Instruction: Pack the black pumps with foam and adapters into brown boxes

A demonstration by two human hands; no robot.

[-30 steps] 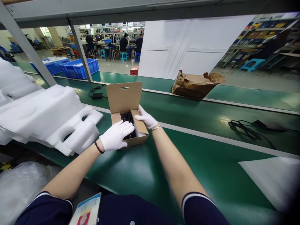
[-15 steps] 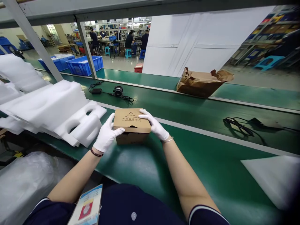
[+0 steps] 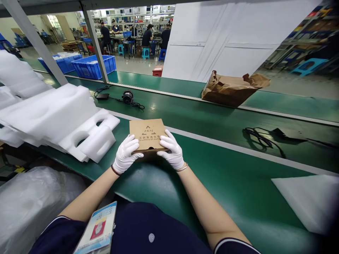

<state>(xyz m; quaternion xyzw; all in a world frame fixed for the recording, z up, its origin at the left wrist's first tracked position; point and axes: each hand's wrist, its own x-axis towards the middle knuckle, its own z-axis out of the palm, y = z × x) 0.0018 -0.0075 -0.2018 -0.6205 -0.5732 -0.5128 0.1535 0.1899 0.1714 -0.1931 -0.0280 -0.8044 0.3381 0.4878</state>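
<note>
A brown cardboard box (image 3: pixel 147 132), printed "ZKSJ" and "brushless DC pump", is between my two white-gloved hands over the green work surface (image 3: pixel 148 183). My left hand (image 3: pixel 127 154) grips its left front corner, fingers on the lid and thumb along the front edge. At the right front corner, my right hand (image 3: pixel 172 150) holds the box the same way. The lid is closed, with a small dark notch at its front edge. Most of the front face is hidden by my hands and the lid's edge.
White foam pieces (image 3: pixel 53 113) are piled at the left. On the belt beyond lie a black pump (image 3: pixel 127 96) with its cord and a black adapter with cable (image 3: pixel 286 135). A crumpled brown paper bag (image 3: pixel 230 90) and blue crates (image 3: pixel 92 67) stand farther back.
Both hands have shifted to the box's front corners; the right one came down from the lid's far right side. The box's front face shows less now. The camera view has moved slightly.
</note>
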